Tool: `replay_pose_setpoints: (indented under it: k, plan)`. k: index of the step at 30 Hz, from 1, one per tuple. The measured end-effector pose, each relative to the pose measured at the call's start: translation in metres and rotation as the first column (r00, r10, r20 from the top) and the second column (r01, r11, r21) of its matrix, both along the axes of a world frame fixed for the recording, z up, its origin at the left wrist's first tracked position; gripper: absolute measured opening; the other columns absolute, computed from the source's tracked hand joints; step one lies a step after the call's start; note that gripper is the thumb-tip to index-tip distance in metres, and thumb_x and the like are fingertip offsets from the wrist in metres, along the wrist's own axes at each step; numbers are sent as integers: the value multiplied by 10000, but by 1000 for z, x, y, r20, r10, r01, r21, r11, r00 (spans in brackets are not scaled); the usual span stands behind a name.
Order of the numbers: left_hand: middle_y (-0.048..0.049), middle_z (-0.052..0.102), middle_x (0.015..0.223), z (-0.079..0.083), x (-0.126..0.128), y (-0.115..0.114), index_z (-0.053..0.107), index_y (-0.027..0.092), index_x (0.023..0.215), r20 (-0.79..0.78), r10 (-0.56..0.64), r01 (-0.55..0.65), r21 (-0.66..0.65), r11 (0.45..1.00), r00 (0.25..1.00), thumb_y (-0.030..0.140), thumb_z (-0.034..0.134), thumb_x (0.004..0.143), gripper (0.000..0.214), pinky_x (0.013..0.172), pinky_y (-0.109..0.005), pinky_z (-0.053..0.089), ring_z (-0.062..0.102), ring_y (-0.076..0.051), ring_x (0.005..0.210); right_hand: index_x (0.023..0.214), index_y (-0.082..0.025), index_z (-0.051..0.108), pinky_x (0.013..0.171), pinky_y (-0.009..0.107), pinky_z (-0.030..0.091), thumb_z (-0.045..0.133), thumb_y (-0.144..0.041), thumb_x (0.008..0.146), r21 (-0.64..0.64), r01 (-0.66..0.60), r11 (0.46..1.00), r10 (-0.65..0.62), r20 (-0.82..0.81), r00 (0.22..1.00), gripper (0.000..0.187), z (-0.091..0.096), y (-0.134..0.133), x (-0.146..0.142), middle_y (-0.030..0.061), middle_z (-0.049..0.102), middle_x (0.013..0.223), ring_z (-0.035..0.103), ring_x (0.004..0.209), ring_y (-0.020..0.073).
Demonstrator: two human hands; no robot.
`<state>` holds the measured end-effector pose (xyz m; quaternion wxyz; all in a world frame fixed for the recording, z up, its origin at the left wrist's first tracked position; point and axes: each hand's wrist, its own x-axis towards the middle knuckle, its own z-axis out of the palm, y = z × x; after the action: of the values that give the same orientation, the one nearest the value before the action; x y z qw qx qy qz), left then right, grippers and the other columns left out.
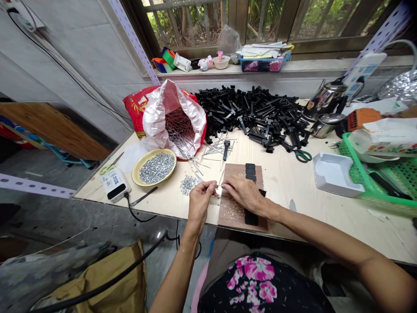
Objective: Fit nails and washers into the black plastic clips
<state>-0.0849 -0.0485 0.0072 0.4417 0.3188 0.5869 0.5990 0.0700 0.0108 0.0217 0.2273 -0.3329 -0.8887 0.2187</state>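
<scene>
The left hand (201, 194) pinches a thin pin (219, 185) at the left edge of the board (232, 213); the right hand (245, 193) meets its other end — gripping or not, I can't tell from here. Metal bits (188, 185) lie beside the left hand — black parts (254, 111) heaped farther back.

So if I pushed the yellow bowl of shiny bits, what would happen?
The yellow bowl would probably slide, since it looks wide. It may feel heavy, being full of metal-looking bits. A bump might spill some, because the sides look shallow.
</scene>
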Motion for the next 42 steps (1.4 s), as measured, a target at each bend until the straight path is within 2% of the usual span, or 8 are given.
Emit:
replay_pose_setpoints:
  k: [4,7,13,17,25,33,39,42]
  plan:
    - [-1,626,692,0,1,1,678,119,823,-11,-43,43,5,999,999,328,710,718,236,631,-228,430,539,-81,573,851,-176,539,664,255,403,434,-262,956,-34,-13,999,10,-86,996,172,1,0,5,42,585,818,540,734,147]
    - [0,625,685,1,1,2,679,120,814,-3,-54,54,-2,999,999,329,720,706,238,616,-225,424,539,-82,570,930,-170,527,695,267,425,445,-235,941,6,-51,999,51,-84,995,106,1,-2,9,64,574,895,542,787,162]
    - [-2,629,682,3,4,4,683,116,800,-16,-52,52,-9,999,998,315,731,695,230,598,-217,419,529,-75,557,848,-168,556,648,264,382,359,-285,979,142,36,989,-55,128,990,263,1,-5,11,66,591,826,554,739,166]
    - [-11,638,701,5,7,5,689,112,803,3,-63,63,-27,998,998,323,734,692,242,603,-213,429,535,-75,572,894,-172,559,655,241,379,374,-295,979,43,55,998,-59,105,993,238,2,-3,14,52,616,846,571,752,146]
    - [-42,651,738,12,18,10,706,106,912,279,-115,127,-25,992,953,392,704,713,349,620,-227,482,554,-89,621,897,-176,589,674,245,401,403,-297,969,49,62,997,-63,18,998,234,-2,6,33,51,618,871,577,807,154]
    - [-36,685,778,8,29,16,720,120,837,87,-130,136,-69,988,988,310,768,640,278,601,-228,453,547,-79,562,950,-174,571,702,251,427,466,-282,940,10,74,997,-73,-80,994,151,-6,5,45,44,607,883,571,805,150]
    - [-34,688,765,5,33,18,724,136,839,11,-159,159,-65,985,987,335,754,659,270,587,-216,438,549,-81,569,923,-169,609,713,278,429,404,-295,966,101,71,992,-74,24,997,245,-5,6,54,53,587,869,556,786,157]
    - [-40,692,763,2,40,20,730,140,851,9,-197,197,-87,977,980,350,751,659,285,576,-216,438,544,-87,569,965,-178,624,713,265,446,422,-260,954,52,28,998,-28,-3,1000,218,-8,10,63,59,574,922,561,807,149]
